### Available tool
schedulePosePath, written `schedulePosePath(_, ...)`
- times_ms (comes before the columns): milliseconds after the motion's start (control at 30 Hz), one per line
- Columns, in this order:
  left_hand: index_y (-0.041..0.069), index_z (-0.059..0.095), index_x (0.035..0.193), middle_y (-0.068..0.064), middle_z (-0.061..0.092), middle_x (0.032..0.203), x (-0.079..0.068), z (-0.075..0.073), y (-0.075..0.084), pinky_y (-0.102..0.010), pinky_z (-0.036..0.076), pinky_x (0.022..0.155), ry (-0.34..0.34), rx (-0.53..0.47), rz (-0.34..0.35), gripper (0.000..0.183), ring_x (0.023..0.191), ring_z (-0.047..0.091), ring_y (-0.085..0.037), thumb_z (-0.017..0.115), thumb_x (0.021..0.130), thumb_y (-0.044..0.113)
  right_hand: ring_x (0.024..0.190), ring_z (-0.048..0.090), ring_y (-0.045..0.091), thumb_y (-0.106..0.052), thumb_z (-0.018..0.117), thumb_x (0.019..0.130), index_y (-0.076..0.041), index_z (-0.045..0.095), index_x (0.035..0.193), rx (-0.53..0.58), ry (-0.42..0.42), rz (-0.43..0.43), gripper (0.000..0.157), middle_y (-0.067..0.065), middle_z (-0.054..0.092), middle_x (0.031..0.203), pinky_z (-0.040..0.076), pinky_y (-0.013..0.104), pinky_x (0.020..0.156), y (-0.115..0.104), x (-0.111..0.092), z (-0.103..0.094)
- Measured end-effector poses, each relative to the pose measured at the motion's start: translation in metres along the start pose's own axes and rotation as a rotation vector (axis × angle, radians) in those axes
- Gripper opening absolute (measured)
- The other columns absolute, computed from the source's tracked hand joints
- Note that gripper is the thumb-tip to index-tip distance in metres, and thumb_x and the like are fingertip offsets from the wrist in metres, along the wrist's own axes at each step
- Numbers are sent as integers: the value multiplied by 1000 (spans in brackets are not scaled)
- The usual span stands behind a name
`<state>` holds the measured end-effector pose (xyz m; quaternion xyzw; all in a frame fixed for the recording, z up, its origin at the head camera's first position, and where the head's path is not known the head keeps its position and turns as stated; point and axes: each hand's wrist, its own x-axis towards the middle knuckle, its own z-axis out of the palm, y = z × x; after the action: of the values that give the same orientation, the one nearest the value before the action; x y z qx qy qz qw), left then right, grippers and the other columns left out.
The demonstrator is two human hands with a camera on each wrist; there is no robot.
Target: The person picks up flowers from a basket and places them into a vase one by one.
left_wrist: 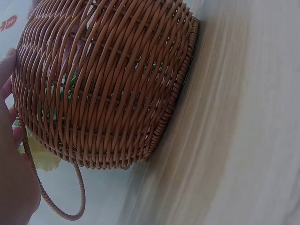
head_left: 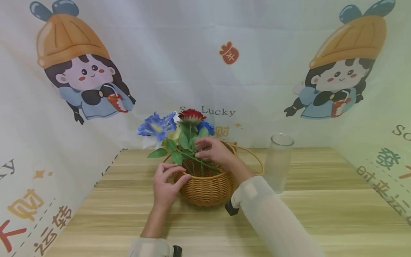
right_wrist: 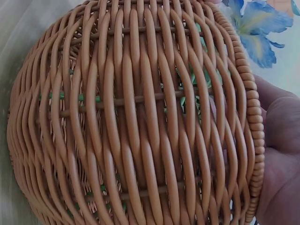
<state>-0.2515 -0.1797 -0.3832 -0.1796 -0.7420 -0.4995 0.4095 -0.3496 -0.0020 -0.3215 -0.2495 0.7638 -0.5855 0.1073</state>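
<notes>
A brown wicker basket [head_left: 207, 189] stands on the wooden table with artificial flowers in it. Among them are a red flower [head_left: 192, 116], a light blue flower [head_left: 156, 126] and a darker blue one [head_left: 207, 127]. My left hand [head_left: 165, 185] holds the basket's near left rim, thumb and fingertips at its edge. My right hand [head_left: 215, 153] reaches over the right side of the rim, its fingers loosely bent and spread beside the green stems [head_left: 201, 167]. In the right wrist view, the basket wall hides its fingertips.
To the right of the basket stands a tall clear glass vase [head_left: 279, 164]. The basket's thin handle [head_left: 258, 160] loops out toward it. A printed cloth [head_left: 179, 53] hangs behind the table [head_left: 321, 207] and along both sides.
</notes>
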Motion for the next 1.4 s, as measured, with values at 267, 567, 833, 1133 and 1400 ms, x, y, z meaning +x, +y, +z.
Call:
schedulePosePath(267, -4, 72, 84, -21, 56, 97, 0, 1, 0, -23, 38, 88, -6, -13, -6, 19, 97, 54, -31, 83, 69, -7, 109, 59, 26, -6, 66, 92, -4, 58, 128, -73, -66, 81, 37, 14, 58, 124, 48, 44, 91, 2, 2, 0)
schedulePosePath(567, 8, 76, 86, -9, 57, 100, -5, 5, -38, -27, 39, 89, -12, -19, -22, 21, 101, 54, -24, 87, 70, 3, 109, 58, 26, 1, 65, 90, -3, 63, 121, -144, -81, 73, 31, 13, 63, 118, 50, 43, 87, 4, 2, 2)
schedulePosePath(833, 9, 75, 86, -9, 57, 100, -5, 4, -36, -29, 39, 88, -6, 8, -19, 21, 101, 54, -24, 87, 69, 4, 103, 62, 25, 3, 65, 89, -2, 64, 120, -207, -100, 71, 31, 12, 65, 114, 52, 41, 81, 4, 3, 4)
schedulePosePath(1133, -3, 72, 83, -23, 55, 93, -1, 1, 0, -25, 40, 81, 14, 2, 31, 19, 90, 53, -34, 84, 67, -5, 90, 65, 20, -1, 67, 90, -2, 65, 116, -451, -141, 93, 26, 7, 69, 95, 51, 35, 79, 5, 5, 6)
schedulePosePath(1400, -3, 72, 82, -23, 56, 89, 0, 0, 3, -27, 39, 78, 21, 14, 54, 20, 86, 52, -32, 84, 66, -4, 90, 65, 19, -2, 67, 90, -4, 70, 109, -595, -188, 52, 20, 5, 70, 94, 51, 31, 77, 4, 7, 6)
